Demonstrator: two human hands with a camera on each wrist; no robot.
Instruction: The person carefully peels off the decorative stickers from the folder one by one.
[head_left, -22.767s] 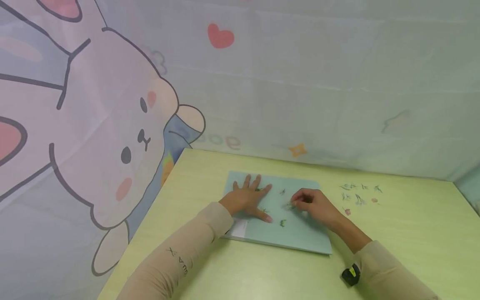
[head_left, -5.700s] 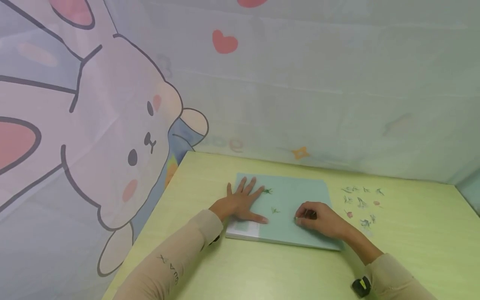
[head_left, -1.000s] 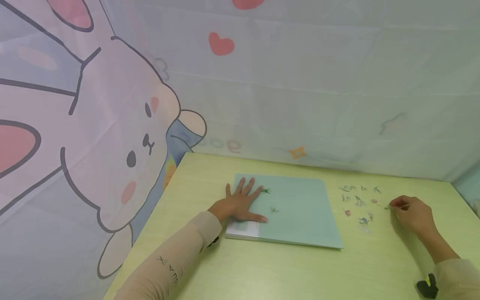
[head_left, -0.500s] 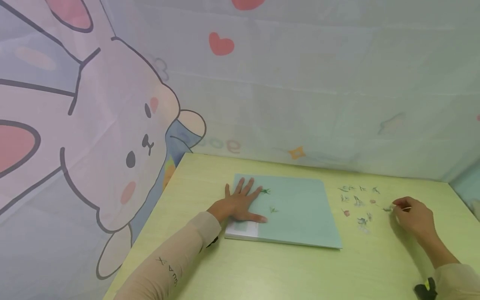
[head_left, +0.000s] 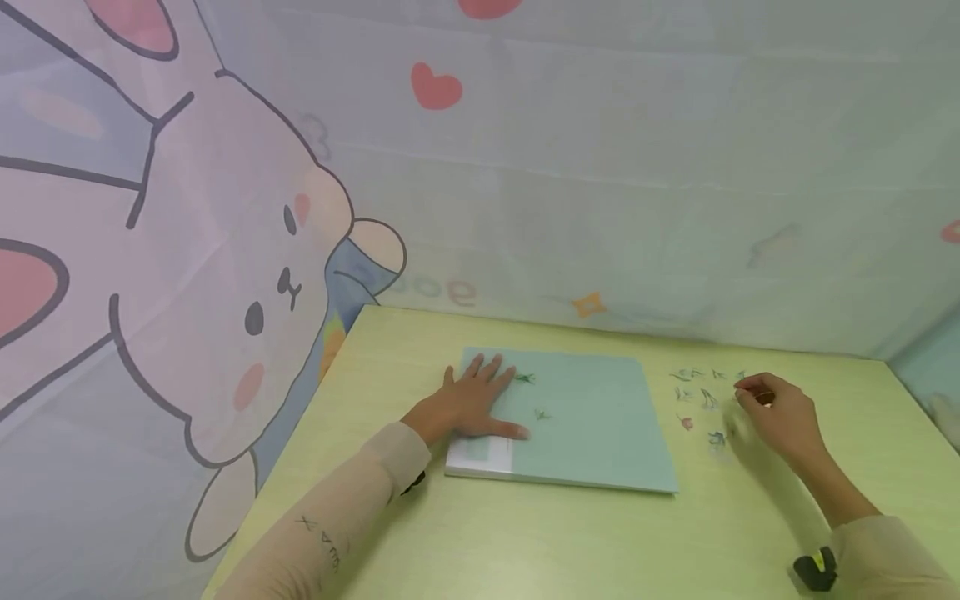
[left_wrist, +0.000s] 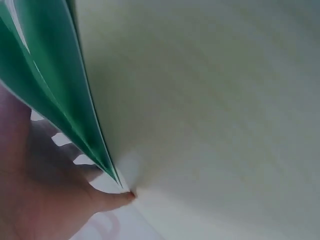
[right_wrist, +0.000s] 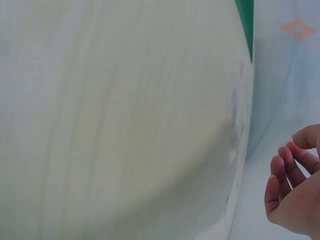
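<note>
My left hand [head_left: 476, 407] lies flat with spread fingers on the left side of a pale green folder [head_left: 600, 433]. Two small green sprigs, flat like stickers, rest on the folder: one sprig [head_left: 525, 378] beside the index finger, another sprig [head_left: 542, 414] nearer the middle. My right hand [head_left: 783, 419] hovers over the table on the right. Its fingers are loosely bent, and the thumb and index tips come close together; no held thing shows in the right wrist view. Below and left of it lie several small flower pieces, among them a red flower [head_left: 686, 422] and a bluish sprig [head_left: 717, 439].
The yellow-green table [head_left: 570, 542] ends at the back against a hanging cloth [head_left: 600, 167] printed with a rabbit. More small sprigs [head_left: 708, 398] lie in loose rows right of the folder. The folder's left edge shows layered green sheets [left_wrist: 55, 90].
The right hand has left the sprig it was handling at the far right and moved left and up over the flower pieces. The left hand stays on the folder. Earlier, more sprigs lay on the folder.
</note>
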